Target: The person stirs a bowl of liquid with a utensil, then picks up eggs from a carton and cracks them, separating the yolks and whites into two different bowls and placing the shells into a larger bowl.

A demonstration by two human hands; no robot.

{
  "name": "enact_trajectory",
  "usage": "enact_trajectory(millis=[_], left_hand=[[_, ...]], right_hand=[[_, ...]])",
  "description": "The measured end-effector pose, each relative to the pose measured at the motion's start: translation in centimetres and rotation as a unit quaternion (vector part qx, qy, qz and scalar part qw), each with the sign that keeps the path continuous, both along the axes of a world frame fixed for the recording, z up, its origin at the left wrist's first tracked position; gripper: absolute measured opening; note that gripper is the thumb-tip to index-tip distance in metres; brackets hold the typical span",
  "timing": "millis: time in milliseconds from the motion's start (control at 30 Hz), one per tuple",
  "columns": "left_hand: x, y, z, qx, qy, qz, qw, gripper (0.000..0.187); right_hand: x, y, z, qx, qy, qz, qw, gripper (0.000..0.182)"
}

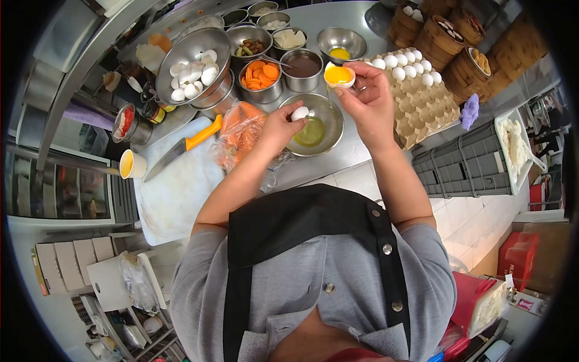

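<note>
My right hand (368,99) holds up half an eggshell with the yolk (338,75) sitting in it. My left hand (282,123) grips the other eggshell half (300,113) over a steel bowl (329,130) that holds clear egg white. Both hands are above this bowl near the middle of the steel counter. A smaller steel bowl with yolks (342,43) stands behind it. To the right lies a cardboard egg tray (422,102) with several white eggs at its far end.
A large bowl of white eggs (192,69), a pot of carrot slices (260,75) and a pot of brown sauce (302,66) stand at the back. A knife with an orange handle (184,145) lies on a white cutting board (175,193). Bamboo steamers (449,39) stack at right.
</note>
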State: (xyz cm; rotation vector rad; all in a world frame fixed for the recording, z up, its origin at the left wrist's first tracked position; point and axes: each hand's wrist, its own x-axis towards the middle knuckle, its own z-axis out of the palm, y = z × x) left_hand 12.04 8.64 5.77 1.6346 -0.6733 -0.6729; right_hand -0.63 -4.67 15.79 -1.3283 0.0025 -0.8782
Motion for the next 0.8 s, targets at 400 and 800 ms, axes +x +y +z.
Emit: enact_trajectory(millis=[400, 800], left_hand=[[0.8, 0.9, 1.0, -0.12, 0.273, -0.022, 0.954, 0.05], [1.2, 1.4, 1.7, -0.162, 0.313, -0.042, 0.935, 0.049]], right_hand=[[-0.7, 0.4, -6.9, 0.038, 0.048, 0.029, 0.998, 0.039], [0.2, -0.3, -10.2, 0.04, 0.065, 0.024, 0.997, 0.041]])
